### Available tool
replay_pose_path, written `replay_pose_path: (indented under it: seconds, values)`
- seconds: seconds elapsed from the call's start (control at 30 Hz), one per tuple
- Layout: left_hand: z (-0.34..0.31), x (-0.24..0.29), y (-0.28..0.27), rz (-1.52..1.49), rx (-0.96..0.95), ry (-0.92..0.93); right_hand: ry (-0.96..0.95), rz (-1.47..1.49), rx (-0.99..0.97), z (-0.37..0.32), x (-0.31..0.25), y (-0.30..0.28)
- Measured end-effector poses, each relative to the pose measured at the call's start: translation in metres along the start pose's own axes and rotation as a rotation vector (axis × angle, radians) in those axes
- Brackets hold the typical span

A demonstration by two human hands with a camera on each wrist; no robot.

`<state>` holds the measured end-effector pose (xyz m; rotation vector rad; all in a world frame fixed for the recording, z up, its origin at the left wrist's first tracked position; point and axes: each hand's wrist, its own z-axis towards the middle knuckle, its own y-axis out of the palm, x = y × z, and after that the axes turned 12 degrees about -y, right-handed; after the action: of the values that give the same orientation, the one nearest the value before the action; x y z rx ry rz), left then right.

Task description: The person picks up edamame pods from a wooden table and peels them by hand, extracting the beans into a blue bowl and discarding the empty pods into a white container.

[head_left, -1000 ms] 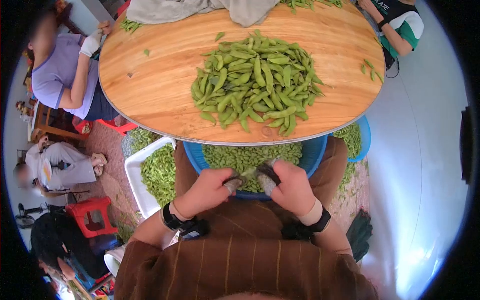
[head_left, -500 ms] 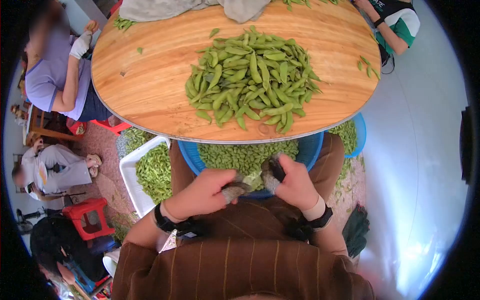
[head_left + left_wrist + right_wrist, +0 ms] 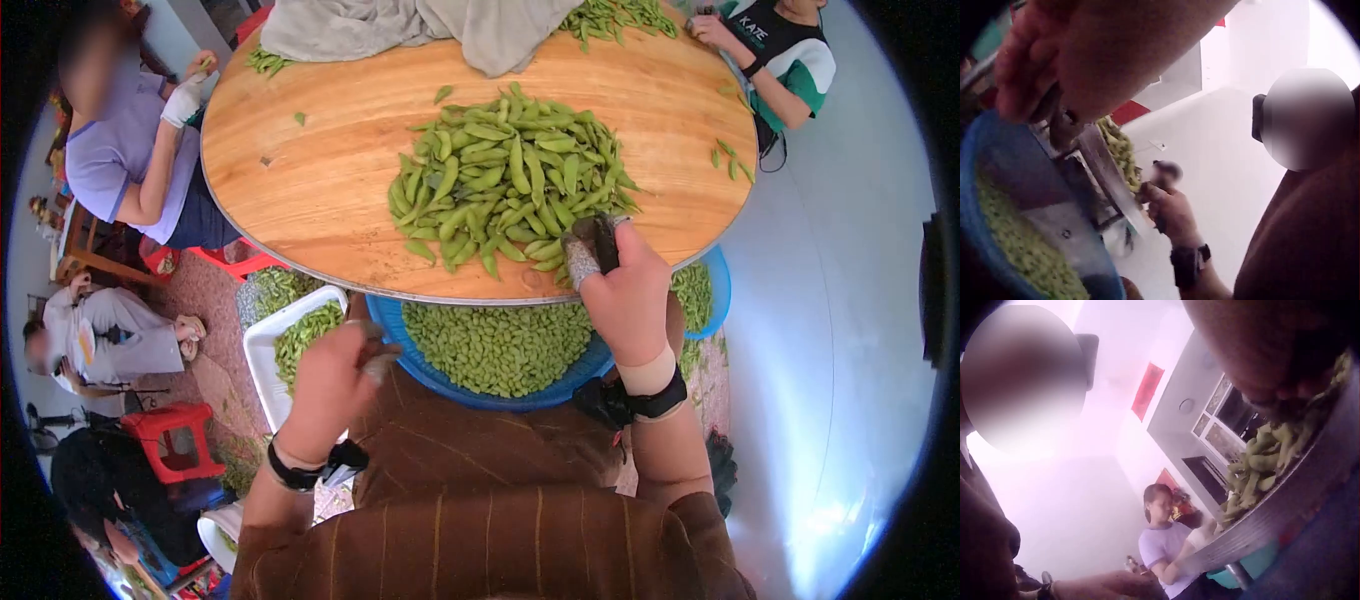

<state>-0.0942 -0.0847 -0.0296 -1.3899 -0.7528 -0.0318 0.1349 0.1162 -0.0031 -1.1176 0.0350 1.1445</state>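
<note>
Green pods (image 3: 500,170) lie heaped on the round wooden table (image 3: 300,210). My right hand (image 3: 635,295) is at the pile's near right edge, its covered thumb and finger apart and touching pods; the right wrist view shows this hand (image 3: 1272,356) dark above the pods (image 3: 1263,462). My left hand (image 3: 335,385) hangs between the white tray (image 3: 262,370) and the blue basin (image 3: 400,375), with its fingers bent and blurred; whether they hold anything cannot be told. Shelled beans (image 3: 500,345) fill the basin, which the left wrist view shows below the left hand (image 3: 1035,75).
Grey cloth (image 3: 350,30) and more pods (image 3: 620,18) lie at the table's far side. People sit at the left (image 3: 125,165) and right (image 3: 790,70). Another blue container (image 3: 715,290) stands beneath the table's right edge, and a red stool (image 3: 175,440) at the left.
My hands were together over the basin and have parted. The right one has moved up to the pods on the table; the left has moved left, towards the white tray.
</note>
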Motion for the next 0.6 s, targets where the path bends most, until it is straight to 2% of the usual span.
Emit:
replay_pose_path:
  seconds: [0.07, 0.1, 0.17, 0.27, 0.43, 0.53, 0.6]
  values:
    - [0.012, 0.040, 0.006, -0.098, 0.092, 0.176, -0.005, 0.063, 0.026, 0.001, -0.007, -0.002]
    - [0.016, 0.054, 0.006, -0.101, 0.096, 0.175, 0.002, 0.127, 0.052, 0.000, -0.010, -0.003]
    - [0.025, 0.076, 0.008, -0.083, 0.106, 0.356, 0.007, 0.109, 0.052, -0.005, -0.006, -0.001]
    - [0.036, 0.100, 0.018, -0.119, 0.051, 0.438, 0.010, 0.028, 0.070, -0.002, -0.013, 0.003]
    - [0.042, 0.107, 0.030, -0.149, 0.088, 0.411, -0.005, -0.114, 0.059, 0.004, -0.010, 0.010]
    - [0.042, 0.108, 0.032, -0.216, 0.133, 0.367, 0.101, 0.031, 0.052, 0.007, -0.013, -0.001]
    - [0.041, 0.110, 0.034, -0.259, 0.161, 0.341, 0.167, 0.257, 0.086, 0.003, -0.013, -0.007]
